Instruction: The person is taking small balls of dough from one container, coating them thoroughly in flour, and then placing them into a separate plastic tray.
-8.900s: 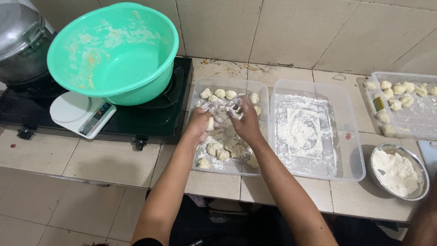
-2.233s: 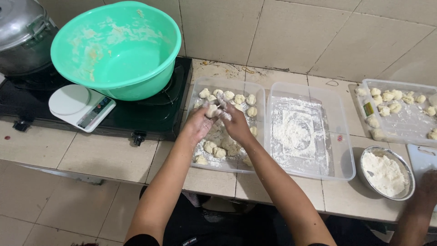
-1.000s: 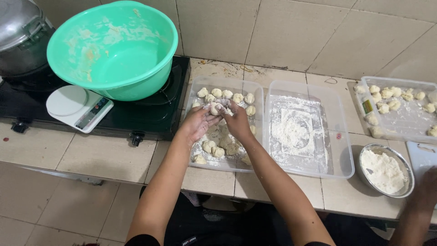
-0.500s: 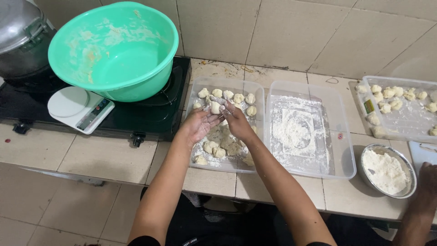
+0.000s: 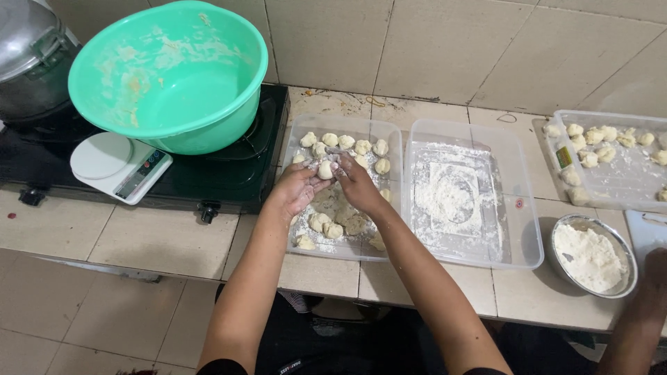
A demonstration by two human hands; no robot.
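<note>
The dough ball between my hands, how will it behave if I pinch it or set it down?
The dough ball looks soft, so it probably dents under the hands. Its flour dusting likely curbs sticking. Rounded, it might roll slightly in the tray.

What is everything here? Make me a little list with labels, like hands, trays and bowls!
left hand: cupped round a dough ball, over the left tray
right hand: fingers touch the same dough ball
left tray: clear plastic, dough pieces and flour inside
middle tray: clear, only flour in it
far tray: clear, more dough pieces
green bowl: large, dough smears inside, sits on the black stove
scale: white, in front of the bowl
metal bowl: holds flour
another person's hand: at the right edge
</note>
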